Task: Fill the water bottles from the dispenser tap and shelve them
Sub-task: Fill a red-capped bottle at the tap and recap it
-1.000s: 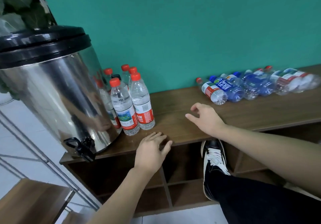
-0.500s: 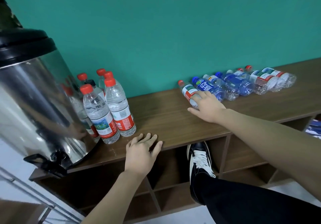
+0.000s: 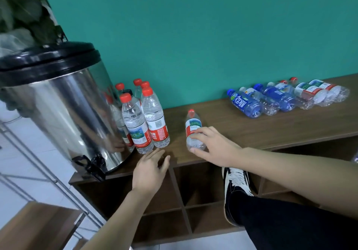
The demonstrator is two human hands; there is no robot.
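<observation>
While a dark trouser leg and a black-and-white shoe are seen nearest, propped against the open cubbies, the left hand is laid flat with fingers straight on the front edge of the wooden shelf top, and nothing is held by it. Just beyond, a red-capped empty bottle is gripped near its base by the right hand, fingers and thumb curled round it. To the left, a cluster of upright filled bottles is stood beside the steel dispenser, whose black tap overhangs the shelf edge. Farther right, by the teal wall, a row of empty bottles is laid on its side.
</observation>
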